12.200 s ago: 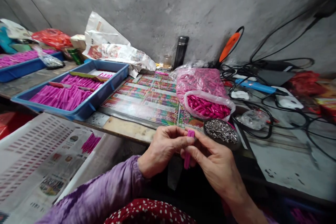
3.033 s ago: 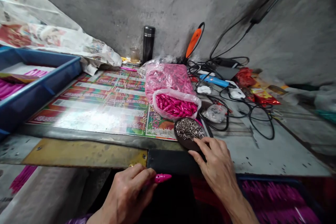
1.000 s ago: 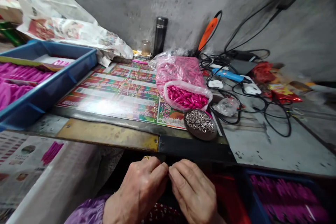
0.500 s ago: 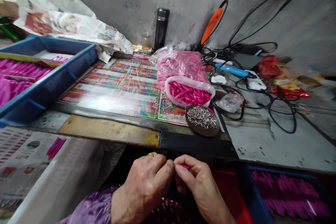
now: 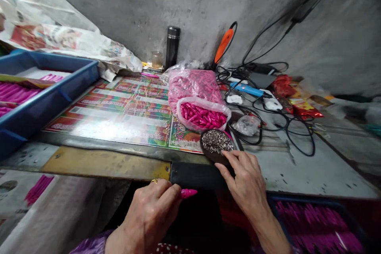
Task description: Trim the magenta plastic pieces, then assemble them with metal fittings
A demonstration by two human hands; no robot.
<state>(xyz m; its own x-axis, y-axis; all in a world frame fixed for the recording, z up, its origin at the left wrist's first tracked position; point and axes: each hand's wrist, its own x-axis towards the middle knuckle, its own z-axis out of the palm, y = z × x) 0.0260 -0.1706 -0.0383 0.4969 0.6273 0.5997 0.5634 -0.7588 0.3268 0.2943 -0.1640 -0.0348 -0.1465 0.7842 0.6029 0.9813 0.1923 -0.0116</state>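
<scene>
Hands together half a second ago; now parted. Right hand (image 5: 245,178) has come to the dark dish (image 5: 216,159), fingertips at the near edge of its metal pins (image 5: 217,141), thumb apart from them; cannot tell whether a pin is held. Left hand (image 5: 149,210) grasps a pink piece (image 5: 189,193), tapered tip showing, nearer the wearer than the dish and left of it. Two-handed handling reads as paused. Open bag (image 5: 193,85) of pink pieces lies just behind the dish.
</scene>
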